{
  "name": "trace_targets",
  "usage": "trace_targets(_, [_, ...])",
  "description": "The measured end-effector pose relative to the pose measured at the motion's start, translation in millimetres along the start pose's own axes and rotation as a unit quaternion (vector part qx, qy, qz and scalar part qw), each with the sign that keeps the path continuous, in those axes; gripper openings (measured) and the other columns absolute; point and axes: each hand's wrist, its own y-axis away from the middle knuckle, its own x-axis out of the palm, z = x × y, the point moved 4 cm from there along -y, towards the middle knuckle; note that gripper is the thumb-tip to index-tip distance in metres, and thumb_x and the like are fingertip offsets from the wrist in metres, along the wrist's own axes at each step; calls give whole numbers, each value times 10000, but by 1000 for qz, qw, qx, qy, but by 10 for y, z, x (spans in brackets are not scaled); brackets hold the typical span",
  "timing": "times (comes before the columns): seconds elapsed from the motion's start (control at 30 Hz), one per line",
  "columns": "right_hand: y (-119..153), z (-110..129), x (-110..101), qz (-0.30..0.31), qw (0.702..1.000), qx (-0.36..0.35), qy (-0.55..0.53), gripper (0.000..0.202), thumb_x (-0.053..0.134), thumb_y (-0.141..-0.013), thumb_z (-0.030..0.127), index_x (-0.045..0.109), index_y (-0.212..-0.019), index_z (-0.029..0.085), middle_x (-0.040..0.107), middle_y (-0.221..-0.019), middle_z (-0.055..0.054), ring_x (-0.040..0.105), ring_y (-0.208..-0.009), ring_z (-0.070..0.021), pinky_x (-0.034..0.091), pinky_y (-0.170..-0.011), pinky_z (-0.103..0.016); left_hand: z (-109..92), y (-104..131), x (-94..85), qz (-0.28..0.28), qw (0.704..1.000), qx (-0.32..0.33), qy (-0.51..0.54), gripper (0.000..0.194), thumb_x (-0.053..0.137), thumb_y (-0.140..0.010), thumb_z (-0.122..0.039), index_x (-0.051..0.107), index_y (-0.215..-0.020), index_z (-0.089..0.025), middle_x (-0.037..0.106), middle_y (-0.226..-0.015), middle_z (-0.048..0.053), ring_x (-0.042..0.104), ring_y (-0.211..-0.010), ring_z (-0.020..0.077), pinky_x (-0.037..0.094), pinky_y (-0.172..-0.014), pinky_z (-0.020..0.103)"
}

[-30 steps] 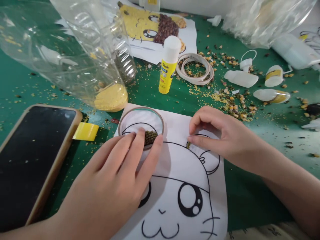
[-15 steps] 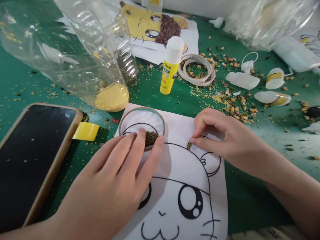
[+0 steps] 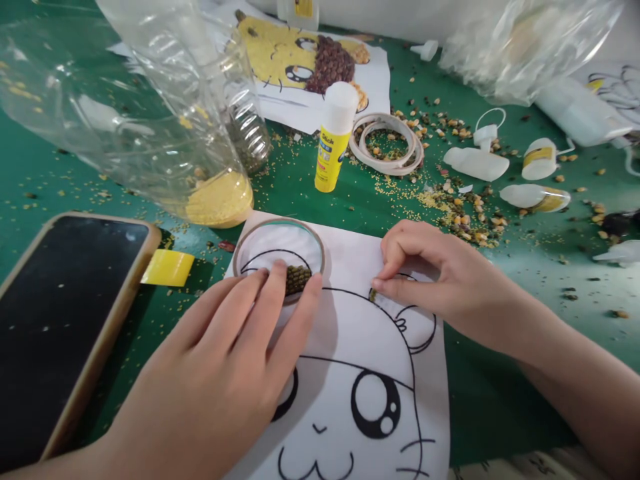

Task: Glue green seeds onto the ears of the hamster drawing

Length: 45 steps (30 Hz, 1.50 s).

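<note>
On a white paper with a black-line cartoon animal face [image 3: 365, 337] lies a shallow round lid [image 3: 239, 255] with a pale rim. Dark green mung beans [image 3: 297, 279] are heaped in its lower right part. My left hand [image 3: 220, 360] lies open, its fingers apart, the fingertips on the lid and beside the beans. My right hand [image 3: 425, 273] is closed in a pinch at the outline of the drawn right ear. A few green beans [image 3: 373, 294] show just below those fingertips; whatever is between finger and thumb is hidden.
A yellow glue stick [image 3: 332, 150] stands behind the paper, near pale rings [image 3: 417, 150]. Left are a phone [image 3: 75, 300], yellow tape [image 3: 168, 268] and a plastic bottle with yellow grain [image 3: 220, 200]. Small glue bottles [image 3: 477, 164] and scattered seeds lie right. Behind is a seed-covered picture [image 3: 280, 60].
The whole view has shifted slightly, so everything sits a little further left and lower. Both hands keep nearly the same pose at the lid and the ear.
</note>
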Motion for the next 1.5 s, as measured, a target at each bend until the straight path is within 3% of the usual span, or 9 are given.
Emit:
trace_targets(0.27, [23,-9,53,-29,999,-4,27,205,640,-719,164,495,-578,193,518,-733,-3,482,-747,-164,393,-693,-333,5,-20,-3,4,1000,-4,4,558,407,-822,-224,367,-1356,-67,535,-1189,215,545,-1008,337,458,-828,485])
trace_targets(0.8, [11,11,51,-19,999,-15,43,209,630,-724,153,488,-573,180,516,-731,8,468,-746,-146,365,-722,-317,15,-38,-33,-8,1000,7,-13,555,425,-816,-250,393,-1331,-44,548,-1161,236,560,-971,343,486,-786,476])
trace_targets(0.93, [2,-1,0,-22,999,-1,-37,181,625,-741,202,492,-621,181,514,-733,9,486,-719,-131,392,-673,-286,20,-34,-43,-7,1000,1,-15,550,422,-810,-234,394,-1330,-60,552,-1164,226,564,-978,333,485,-801,461])
trace_targets(1.07, [-8,-43,-105,-73,992,34,-102,174,605,-780,309,498,-713,188,520,-724,9,472,-620,-109,373,-532,-243,27,-34,-44,-5,1000,-4,-10,545,417,-804,-223,404,-1328,-75,561,-1160,221,566,-976,329,477,-807,456])
trace_targets(1.27, [-55,-6,-229,-178,983,-20,38,65,559,-813,215,555,-751,196,560,-718,3,495,-653,-121,359,-561,-251,33,-39,-62,-11,1000,-10,-2,508,422,-824,-228,438,-1309,-76,576,-1143,222,565,-969,326,461,-821,446])
trace_targets(1.5, [-89,-41,-156,-199,966,-112,119,88,502,-841,175,587,-824,190,597,-784,-19,528,-772,-157,406,-688,-286,28,-50,-77,-11,1000,-17,-13,453,382,-867,-216,489,-1252,-3,590,-1126,213,557,-974,297,454,-832,410])
